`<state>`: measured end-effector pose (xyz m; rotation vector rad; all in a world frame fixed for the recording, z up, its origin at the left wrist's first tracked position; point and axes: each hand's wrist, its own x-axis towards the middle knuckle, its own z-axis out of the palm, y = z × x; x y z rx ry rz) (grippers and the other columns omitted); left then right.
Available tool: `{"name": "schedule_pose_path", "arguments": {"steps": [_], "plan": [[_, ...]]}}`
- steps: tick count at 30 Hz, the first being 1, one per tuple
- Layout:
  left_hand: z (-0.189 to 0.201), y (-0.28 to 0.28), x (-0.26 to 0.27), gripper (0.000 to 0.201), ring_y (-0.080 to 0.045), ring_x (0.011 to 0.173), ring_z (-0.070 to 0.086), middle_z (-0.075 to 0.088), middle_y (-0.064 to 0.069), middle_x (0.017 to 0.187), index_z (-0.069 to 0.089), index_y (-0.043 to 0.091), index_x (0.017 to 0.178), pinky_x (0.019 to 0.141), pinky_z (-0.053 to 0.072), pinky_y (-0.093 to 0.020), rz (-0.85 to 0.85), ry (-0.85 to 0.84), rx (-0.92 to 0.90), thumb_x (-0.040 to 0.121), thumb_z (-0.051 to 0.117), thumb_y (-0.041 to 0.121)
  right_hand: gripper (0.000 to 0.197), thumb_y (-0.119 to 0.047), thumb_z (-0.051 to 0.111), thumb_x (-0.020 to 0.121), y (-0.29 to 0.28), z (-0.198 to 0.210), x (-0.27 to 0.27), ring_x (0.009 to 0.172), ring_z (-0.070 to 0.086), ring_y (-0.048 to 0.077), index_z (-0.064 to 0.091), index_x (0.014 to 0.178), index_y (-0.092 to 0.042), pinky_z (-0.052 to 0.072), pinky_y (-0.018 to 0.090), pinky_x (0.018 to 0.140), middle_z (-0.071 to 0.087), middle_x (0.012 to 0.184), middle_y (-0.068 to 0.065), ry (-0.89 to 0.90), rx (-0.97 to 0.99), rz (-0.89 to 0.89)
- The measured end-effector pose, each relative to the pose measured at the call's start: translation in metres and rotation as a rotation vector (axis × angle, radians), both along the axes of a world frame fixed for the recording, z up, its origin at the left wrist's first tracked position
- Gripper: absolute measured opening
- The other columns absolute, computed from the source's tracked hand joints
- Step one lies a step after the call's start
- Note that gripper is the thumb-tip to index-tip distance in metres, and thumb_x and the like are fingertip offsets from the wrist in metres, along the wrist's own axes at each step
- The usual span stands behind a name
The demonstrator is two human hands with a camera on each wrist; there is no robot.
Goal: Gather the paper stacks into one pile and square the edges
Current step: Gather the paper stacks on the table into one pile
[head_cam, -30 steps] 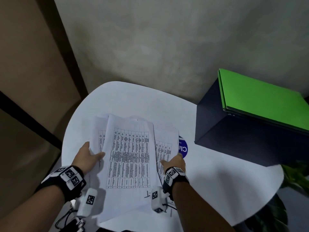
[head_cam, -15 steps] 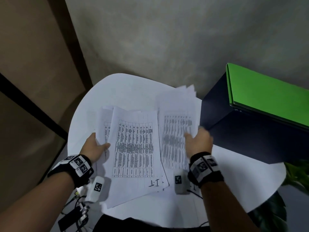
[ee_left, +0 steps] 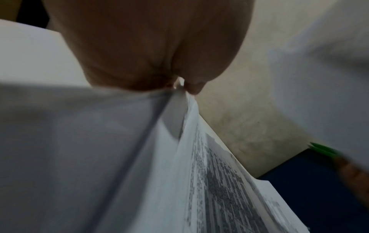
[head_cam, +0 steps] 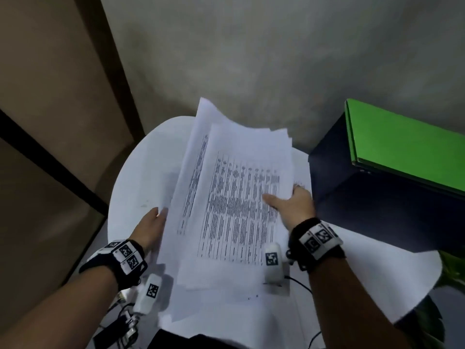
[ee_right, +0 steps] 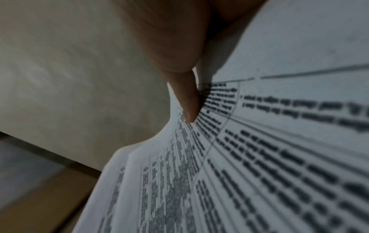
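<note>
- Head view, centre of frame: right hand (head_cam: 292,205) holds an upper stack of printed sheets (head_cam: 241,197) by its right edge, thumb on the printed face, fingers tucked out of sight behind the edge. Right wrist view confirms the thumb pressing on the table print; sheets bend around it.
- Upper stack lies over a lower stack (head_cam: 183,187), which sticks out to the left and toward the top of the frame. Whether the two are touching all over cannot be told; the upper one looks lifted at its far end.
- Left hand (head_cam: 151,227), lower left of centre, grips the left edge of the lower stack. Left wrist view: thumb and fingers pinch the sheet edges; fingers mostly hidden by paper.
- More sheets (head_cam: 226,298) lie flat on the white round table (head_cam: 136,177) beneath, toward the bottom of the frame, corners fanned.
- Right of frame: dark box (head_cam: 377,210) with a green folder (head_cam: 402,147) on top; not involved.
- Progress, judged: gathering is well underway, the stacks overlapping in one place. Not done: edges are plainly offset, top corners staggered, bottom edges uneven.
- Left to do, judged: bring all sheets into one grip, then tap and align long and short edges.
- Motion blur on print; sheet count unreadable.
</note>
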<state>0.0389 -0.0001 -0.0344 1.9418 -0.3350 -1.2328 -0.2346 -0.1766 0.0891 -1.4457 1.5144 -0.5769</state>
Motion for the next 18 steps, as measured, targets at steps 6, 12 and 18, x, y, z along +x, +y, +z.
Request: {"name": "schedule_pose_path", "arguments": {"steps": [6, 12, 18], "plan": [[0.016, -0.003, -0.007, 0.073, -0.027, 0.107, 0.061, 0.065, -0.008, 0.117, 0.059, 0.008, 0.126, 0.09, 0.049, -0.039, 0.099, 0.159, 0.054, 0.096, 0.031, 0.069, 0.057, -0.022, 0.064, 0.094, 0.029, -0.089, 0.026, 0.111, 0.064, 0.031, 0.04, 0.142, -0.007, 0.055, 0.037, 0.091, 0.059, 0.133, 0.014, 0.357, 0.166, 0.067], [0.006, -0.011, -0.019, 0.054, -0.037, 0.111, 0.057, 0.058, -0.017, 0.112, 0.038, 0.004, 0.124, 0.087, 0.046, -0.041, -0.254, -0.345, 0.155, 0.092, 0.07, 0.032, 0.052, -0.028, 0.046, 0.102, 0.049, -0.112, 0.028, 0.128, 0.054, 0.03, 0.036, 0.149, -0.007, 0.046, 0.034, 0.103, 0.046, 0.15, 0.013, 0.455, 0.088, 0.153], [-0.002, -0.002, -0.008, 0.033, -0.034, 0.1, 0.061, 0.062, -0.014, 0.106, 0.049, 0.013, 0.111, 0.088, 0.053, -0.047, -0.15, -0.276, -0.032, 0.089, 0.072, 0.019, 0.076, -0.046, 0.064, 0.088, 0.023, -0.113, -0.025, 0.135, 0.037, 0.034, 0.035, 0.149, -0.013, 0.035, 0.052, 0.111, 0.033, 0.154, 0.009, 0.837, 0.022, -0.118]]}}
